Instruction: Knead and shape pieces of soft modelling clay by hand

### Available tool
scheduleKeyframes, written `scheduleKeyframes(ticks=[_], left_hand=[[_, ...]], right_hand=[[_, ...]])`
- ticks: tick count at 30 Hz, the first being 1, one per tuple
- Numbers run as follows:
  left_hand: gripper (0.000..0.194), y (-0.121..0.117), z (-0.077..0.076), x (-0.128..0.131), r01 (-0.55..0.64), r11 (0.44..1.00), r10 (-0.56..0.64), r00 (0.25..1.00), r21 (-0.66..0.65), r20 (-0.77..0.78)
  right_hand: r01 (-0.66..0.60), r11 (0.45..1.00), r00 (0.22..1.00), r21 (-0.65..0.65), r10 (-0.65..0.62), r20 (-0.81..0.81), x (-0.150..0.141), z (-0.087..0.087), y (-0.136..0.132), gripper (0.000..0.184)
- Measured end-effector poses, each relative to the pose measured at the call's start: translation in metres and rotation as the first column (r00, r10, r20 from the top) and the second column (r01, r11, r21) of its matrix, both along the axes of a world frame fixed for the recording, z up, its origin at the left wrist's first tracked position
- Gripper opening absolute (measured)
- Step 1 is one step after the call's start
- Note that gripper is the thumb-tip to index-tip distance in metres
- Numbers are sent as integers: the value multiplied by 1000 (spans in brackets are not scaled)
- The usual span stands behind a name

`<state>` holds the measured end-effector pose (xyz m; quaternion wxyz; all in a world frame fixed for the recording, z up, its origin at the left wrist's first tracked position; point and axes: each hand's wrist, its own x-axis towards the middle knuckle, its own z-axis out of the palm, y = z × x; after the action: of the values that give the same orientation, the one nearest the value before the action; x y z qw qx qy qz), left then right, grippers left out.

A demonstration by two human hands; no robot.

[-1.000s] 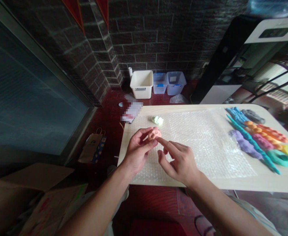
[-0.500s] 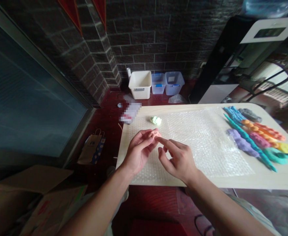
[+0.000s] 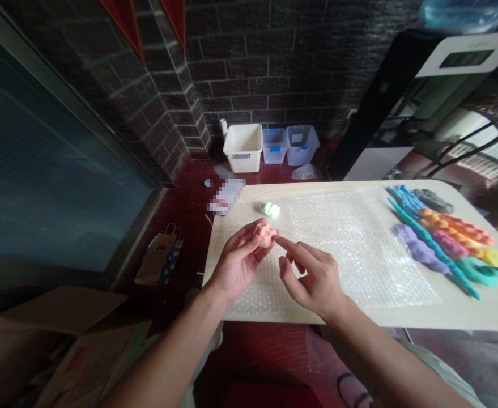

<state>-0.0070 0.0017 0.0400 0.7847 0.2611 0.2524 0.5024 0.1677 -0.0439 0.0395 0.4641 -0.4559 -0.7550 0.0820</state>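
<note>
A small lump of peach-coloured modelling clay (image 3: 264,234) is held above the table, with an uneven, dented surface. My left hand (image 3: 238,258) is closed around it, thumb on the near side and fingers behind. My right hand (image 3: 312,275) points at it from the right. Its index fingertip touches or nearly touches the clay's right edge, while the thumb stands apart and the other fingers curl loosely. Just beyond lies a pale green-white lump (image 3: 271,209) on the bubble wrap (image 3: 342,243).
On the right of the table (image 3: 405,314) lie several clay pieces, among them a purple strip (image 3: 421,248), a long teal roll (image 3: 435,249) and a grey lump (image 3: 433,199). Bins (image 3: 243,148) stand by the wall. A cardboard box (image 3: 53,309) sits at lower left.
My left hand has turned the clay lump slightly, so a different side shows. The right index fingertip has shifted a little to the right, to the lump's edge.
</note>
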Motion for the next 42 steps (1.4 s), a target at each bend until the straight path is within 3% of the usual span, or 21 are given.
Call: scheduleKeyframes(ticks=[12,22,28,33,42], left_hand=[[42,-2,2,-2,-27,1000,26,998,-6,-58],[37,-5,5,1,-28,999,26,997,-17,-70],[27,-6,1,6,-28,1000,29,998,8,-50],[36,-2,1,4,-59,994,58,998,-94,-10],[30,-2,2,5,-48,998,46,997,-40,-56]], right_hand=[[-33,998,999,-48,33,15,-7,-3,0,37],[30,999,993,-34,-26,116,-11,-5,-1,36],[9,999,991,52,-16,135,-9,-4,-2,31],[22,997,998,67,-26,60,-3,0,-3,31],[24,1000,1000,-20,-24,2,0,-1,0,39]])
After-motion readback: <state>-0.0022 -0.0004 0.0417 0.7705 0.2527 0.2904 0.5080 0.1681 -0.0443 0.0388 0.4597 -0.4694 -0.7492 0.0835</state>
